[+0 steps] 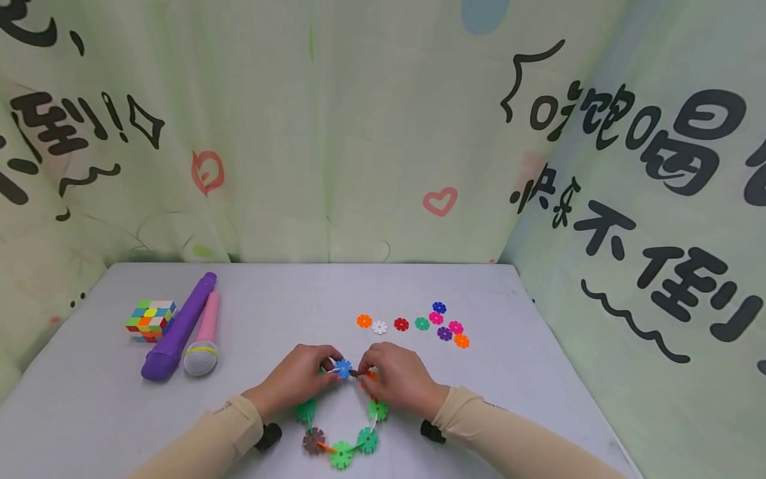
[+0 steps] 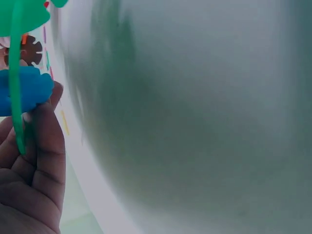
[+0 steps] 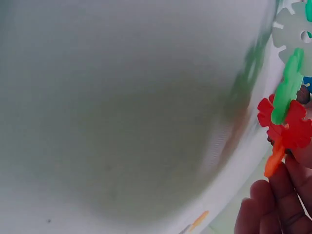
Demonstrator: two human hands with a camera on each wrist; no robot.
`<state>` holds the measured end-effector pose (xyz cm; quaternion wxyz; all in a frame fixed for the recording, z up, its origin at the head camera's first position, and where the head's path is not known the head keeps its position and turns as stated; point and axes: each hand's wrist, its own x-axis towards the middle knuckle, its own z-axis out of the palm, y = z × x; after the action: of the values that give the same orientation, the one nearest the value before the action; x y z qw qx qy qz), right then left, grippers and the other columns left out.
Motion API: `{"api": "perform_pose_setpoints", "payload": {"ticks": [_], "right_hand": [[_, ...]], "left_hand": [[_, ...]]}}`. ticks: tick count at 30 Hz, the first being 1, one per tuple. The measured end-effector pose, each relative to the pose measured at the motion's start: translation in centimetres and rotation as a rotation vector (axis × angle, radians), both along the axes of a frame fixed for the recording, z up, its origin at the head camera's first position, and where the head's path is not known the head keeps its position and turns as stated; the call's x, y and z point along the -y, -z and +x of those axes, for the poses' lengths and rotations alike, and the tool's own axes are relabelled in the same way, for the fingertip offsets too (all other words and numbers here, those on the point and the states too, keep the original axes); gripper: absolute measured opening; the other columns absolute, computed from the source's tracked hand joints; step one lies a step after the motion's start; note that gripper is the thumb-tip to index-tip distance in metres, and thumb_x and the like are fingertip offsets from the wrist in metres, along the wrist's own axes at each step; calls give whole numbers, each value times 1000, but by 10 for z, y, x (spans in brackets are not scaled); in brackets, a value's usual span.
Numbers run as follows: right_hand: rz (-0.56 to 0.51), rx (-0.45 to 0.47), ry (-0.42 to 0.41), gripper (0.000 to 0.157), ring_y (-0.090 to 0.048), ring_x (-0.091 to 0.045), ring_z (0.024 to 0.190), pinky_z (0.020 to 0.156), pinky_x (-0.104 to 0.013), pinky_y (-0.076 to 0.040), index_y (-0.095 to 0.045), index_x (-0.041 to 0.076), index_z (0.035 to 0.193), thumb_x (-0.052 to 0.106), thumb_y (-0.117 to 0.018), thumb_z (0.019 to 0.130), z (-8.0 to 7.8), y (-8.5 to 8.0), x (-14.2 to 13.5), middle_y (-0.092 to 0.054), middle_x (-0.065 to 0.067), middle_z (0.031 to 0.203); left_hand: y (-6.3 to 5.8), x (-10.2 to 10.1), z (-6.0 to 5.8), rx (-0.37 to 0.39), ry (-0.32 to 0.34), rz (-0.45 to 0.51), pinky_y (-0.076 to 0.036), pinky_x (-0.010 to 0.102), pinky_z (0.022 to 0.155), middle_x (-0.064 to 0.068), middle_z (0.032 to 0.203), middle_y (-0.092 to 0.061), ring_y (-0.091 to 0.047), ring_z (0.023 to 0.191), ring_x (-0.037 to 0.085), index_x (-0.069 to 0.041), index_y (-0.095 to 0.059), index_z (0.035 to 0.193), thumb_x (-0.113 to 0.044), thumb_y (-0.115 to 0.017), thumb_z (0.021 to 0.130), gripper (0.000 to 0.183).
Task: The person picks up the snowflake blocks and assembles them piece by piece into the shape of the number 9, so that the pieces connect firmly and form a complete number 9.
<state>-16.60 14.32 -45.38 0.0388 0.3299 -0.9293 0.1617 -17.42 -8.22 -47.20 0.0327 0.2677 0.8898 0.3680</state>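
At lower centre, the left hand [image 1: 299, 376] pinches the blue disc [image 1: 343, 368]; the right hand [image 1: 403, 376] pinches the brown disc [image 1: 354, 373] just beside it, the chain [image 1: 342, 456] looping below.

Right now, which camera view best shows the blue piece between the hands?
The head view, which shows the toothed face of the blue piece. The left wrist view shows it larger, but cut off and crossed by a green piece; the right wrist view shows only a blue sliver, probably it.
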Motion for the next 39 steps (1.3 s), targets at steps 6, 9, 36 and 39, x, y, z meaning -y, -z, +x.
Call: {"api": "perform_pose_setpoints", "payload": {"ticks": [6,9,36,39], "right_hand": [[44,27,1,6,-59,-7,84,66,-21,-49,-74,20,91,25,-76,88,-4,3,2,-66,11,89],[50,32,-1,5,-58,-7,82,65,-20,-49,-73,20,89,25,-76,88,-4,3,4,-64,12,87],[-20,126,-4,17,-60,-11,96,77,-25,-52,-74,17,105,27,-74,91,-9,-3,-3,-67,9,100],[-111,301,83,31,-62,-13,99,83,-31,-53,-67,13,120,28,-71,93,-7,-4,-14,-66,5,109]], "left_hand": [[-1,-2,1,18,-19,-19,-47,25,63,-10,79,-64,-53,67,7,-6,-73,106,-9,-78,85,22],[-3,-2,2,19,-14,-29,-47,25,64,-9,78,-64,-53,67,7,-5,-73,106,-9,-79,85,22],[1,0,4,90,-50,26,-48,25,62,-9,81,-63,-54,68,9,-7,-70,112,-11,-77,87,26],[0,2,4,90,-62,33,-46,27,61,-9,81,-61,-53,65,11,-8,-68,118,-12,-77,88,31]]}}
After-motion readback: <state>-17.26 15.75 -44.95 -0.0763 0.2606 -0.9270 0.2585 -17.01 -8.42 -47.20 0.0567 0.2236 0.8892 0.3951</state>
